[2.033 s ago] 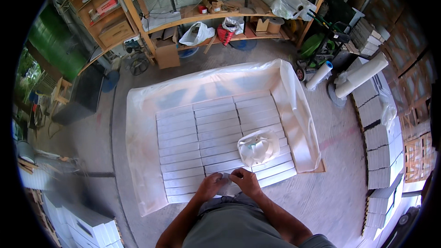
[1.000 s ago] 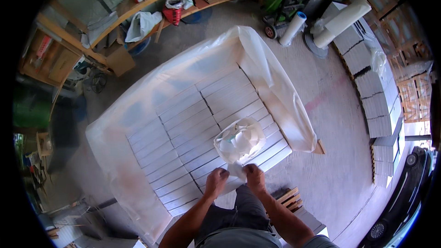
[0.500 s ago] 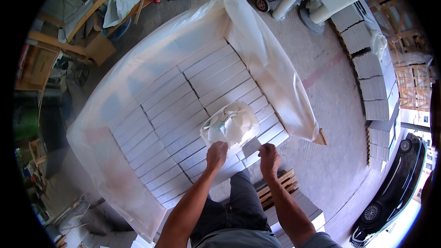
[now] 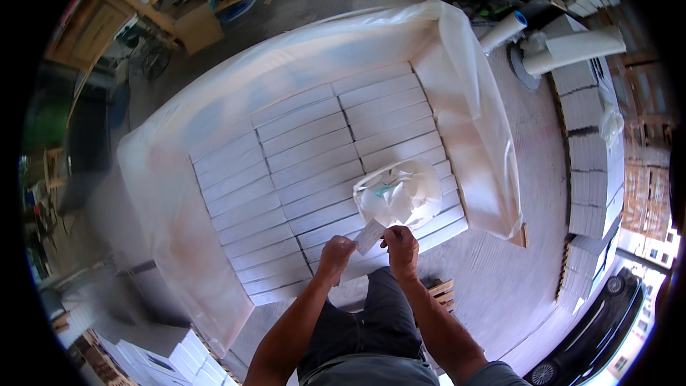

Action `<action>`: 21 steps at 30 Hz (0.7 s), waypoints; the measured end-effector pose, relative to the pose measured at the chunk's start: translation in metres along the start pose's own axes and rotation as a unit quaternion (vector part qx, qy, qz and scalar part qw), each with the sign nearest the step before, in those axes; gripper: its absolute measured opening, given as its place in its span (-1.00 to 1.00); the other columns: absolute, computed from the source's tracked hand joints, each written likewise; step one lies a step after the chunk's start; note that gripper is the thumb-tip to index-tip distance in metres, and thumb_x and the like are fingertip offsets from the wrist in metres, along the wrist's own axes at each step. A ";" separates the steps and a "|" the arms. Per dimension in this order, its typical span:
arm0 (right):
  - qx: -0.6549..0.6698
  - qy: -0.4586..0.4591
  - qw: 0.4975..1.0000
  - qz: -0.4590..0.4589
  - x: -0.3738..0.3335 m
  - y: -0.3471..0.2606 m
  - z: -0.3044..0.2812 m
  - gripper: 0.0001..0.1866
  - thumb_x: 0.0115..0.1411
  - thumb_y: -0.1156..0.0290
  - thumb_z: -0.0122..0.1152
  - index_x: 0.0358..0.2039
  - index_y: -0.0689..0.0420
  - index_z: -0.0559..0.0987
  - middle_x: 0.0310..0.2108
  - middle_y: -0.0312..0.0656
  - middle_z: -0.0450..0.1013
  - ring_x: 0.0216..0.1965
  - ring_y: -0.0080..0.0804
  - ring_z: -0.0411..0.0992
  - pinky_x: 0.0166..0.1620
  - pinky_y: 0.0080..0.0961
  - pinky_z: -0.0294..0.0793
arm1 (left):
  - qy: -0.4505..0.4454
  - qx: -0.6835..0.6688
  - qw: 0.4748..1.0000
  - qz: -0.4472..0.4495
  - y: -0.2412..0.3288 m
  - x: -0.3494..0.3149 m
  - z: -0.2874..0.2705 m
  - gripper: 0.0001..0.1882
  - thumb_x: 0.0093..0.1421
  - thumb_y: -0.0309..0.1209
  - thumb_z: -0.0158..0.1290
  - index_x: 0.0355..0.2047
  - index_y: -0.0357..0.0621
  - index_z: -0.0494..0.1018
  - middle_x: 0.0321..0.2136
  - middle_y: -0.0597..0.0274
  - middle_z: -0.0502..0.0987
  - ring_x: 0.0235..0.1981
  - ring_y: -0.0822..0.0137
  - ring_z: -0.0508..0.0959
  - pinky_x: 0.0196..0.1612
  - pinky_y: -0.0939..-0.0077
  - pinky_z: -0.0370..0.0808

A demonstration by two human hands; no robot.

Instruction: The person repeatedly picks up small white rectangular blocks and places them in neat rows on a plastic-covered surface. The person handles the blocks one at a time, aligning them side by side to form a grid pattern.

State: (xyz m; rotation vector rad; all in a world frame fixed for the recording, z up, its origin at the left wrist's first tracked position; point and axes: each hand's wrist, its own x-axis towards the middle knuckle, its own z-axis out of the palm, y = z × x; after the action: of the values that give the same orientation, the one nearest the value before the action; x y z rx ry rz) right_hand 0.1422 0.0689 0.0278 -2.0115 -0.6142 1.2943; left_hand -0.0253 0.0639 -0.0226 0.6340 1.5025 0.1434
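A small white paper slip point(image 4: 369, 236) with faint markings is stretched between my two hands, tilted. My left hand point(image 4: 336, 256) is closed, its thumb and fingers pinching the slip's left edge. At the opposite edge, the curled fingers of my right hand point(image 4: 401, 249) also grip it. Just beyond them stands a round white bag-like container point(image 4: 427, 193), full of loose white paper pieces and a bit of teal. It rests on rows of flat white stacks point(image 4: 314, 164), tightly packed inside a translucent plastic sheet point(image 4: 475, 129) that rises around them on the far and outer sides.
White rolls point(image 4: 575, 51) and a long row of grey-white stacks point(image 4: 582, 143) stand to the right. A dark car point(image 4: 589, 336) is at the lower right. More white stacks point(image 4: 164, 347) sit at the lower left. Shelving with a cardboard box point(image 4: 199, 28) lines the far left.
My left hand has come to the paper slip, which was in my right hand alone. Both hands are closer together. The view has turned, shifting the container to the right in it.
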 end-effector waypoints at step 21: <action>-0.128 -0.001 0.991 -0.035 0.163 0.080 0.261 -0.74 0.04 0.24 0.25 -0.37 0.19 0.60 -0.39 -0.16 0.56 -0.32 -0.32 0.50 -0.19 -0.41 0.44 | 0.251 0.114 0.955 0.110 -0.007 0.189 -0.197 -0.67 0.11 -0.21 0.06 -0.32 -0.26 0.55 -0.40 -0.04 0.59 -0.29 0.02 0.58 -0.20 0.23 0.47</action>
State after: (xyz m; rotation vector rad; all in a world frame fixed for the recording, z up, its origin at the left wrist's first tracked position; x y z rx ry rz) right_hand -0.0287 0.1988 -0.2067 -2.1718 -0.8822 1.2272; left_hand -0.1973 0.2054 -0.1809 1.0066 1.9516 0.3243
